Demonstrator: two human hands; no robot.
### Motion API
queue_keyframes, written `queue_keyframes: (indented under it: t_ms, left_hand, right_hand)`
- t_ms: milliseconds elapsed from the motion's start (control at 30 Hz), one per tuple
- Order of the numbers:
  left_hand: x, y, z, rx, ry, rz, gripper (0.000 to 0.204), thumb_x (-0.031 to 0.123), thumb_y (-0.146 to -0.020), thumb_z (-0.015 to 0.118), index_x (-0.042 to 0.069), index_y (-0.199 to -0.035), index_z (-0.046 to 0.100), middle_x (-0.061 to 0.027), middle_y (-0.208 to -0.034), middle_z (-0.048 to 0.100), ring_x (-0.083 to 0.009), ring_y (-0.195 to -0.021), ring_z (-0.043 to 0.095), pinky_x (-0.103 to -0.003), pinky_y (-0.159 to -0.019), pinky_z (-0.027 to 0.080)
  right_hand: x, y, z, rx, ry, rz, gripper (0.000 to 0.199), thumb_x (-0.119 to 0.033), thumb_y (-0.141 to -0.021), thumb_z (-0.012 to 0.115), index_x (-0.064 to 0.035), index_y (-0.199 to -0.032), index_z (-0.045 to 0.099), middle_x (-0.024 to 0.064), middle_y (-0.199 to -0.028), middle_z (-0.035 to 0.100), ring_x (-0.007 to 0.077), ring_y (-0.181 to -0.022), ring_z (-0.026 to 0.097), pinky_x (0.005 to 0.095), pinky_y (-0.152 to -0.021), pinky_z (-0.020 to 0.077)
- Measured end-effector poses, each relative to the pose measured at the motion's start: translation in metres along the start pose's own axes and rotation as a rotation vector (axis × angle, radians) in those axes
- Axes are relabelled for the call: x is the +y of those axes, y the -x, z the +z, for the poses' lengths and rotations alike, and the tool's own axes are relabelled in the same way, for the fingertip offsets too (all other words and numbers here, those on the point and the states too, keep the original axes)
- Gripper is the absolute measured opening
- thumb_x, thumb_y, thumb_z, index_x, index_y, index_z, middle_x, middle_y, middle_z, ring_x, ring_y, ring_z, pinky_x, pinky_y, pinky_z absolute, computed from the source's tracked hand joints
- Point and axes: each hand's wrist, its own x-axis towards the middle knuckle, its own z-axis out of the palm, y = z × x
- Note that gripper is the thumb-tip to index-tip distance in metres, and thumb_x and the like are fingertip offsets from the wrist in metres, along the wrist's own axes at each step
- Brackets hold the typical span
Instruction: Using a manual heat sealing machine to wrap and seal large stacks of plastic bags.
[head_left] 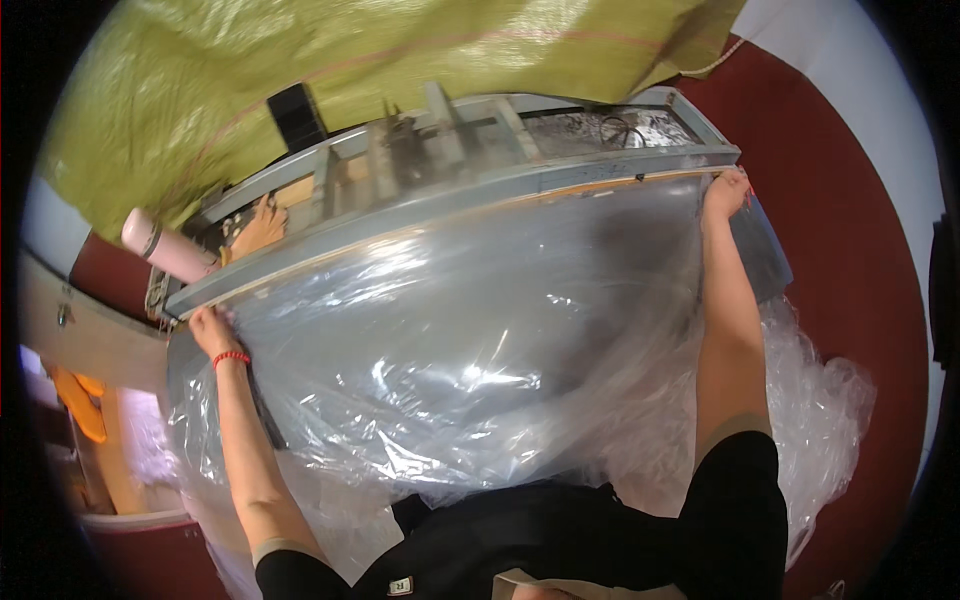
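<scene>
A big sheet of clear plastic (450,330) lies spread over a grey bench (760,255). It is shiny and full of wrinkles. It hangs down the front of the bench toward the person, and more of it is bunched up in a pile low on the right side.

The left hand (212,328) is at the left end of the sheet, right by a long grey metal bar (450,205). The fingers are curled down on the edge of the plastic and pinch it. A red band (230,357) sits on that wrist.

The right hand (725,192) is far away at the other end of the sheet, up by the right end of the same bar. Its fingers are bent over the edge of the plastic and press on it. The two arms are stretched wide apart, so the sheet is pulled flat along the bar.

Behind the bar is a grey machine (480,140) with metal parts. A pink bottle (160,245) lies at its left end. A large yellow-green cover (350,60) hangs behind it all. The floor (850,230) on the right is dark red.
</scene>
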Motion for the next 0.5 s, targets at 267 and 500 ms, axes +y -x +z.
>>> queue_keyframes:
  t_ms: [267,500]
  left_hand:
    - [0.106,0.067,-0.036,-0.427,0.103,0.165,0.007,0.005,-0.081,0.05,0.009,-0.085,0.046,0.004,-0.069,0.045,-0.0038,-0.058,0.041,-0.017,-0.052,0.034]
    - [0.115,0.063,-0.1,-0.265,-0.126,0.327,0.01,0.008,-0.082,0.055,0.005,-0.088,0.048,-0.0014,-0.088,0.051,-0.0083,-0.085,0.047,-0.022,-0.077,0.038]
  right_hand:
    - [-0.186,0.243,-0.052,-0.698,-0.414,-1.134,0.016,-0.013,-0.076,0.057,-0.0031,-0.089,0.054,0.0115,-0.09,0.054,0.027,-0.086,0.05,0.0342,-0.077,0.039]
    - [-0.154,0.319,-0.071,-1.508,-0.52,-0.574,0.014,-0.012,-0.076,0.061,-0.001,-0.069,0.056,0.0014,-0.06,0.053,0.0096,-0.057,0.048,0.0238,-0.054,0.04]
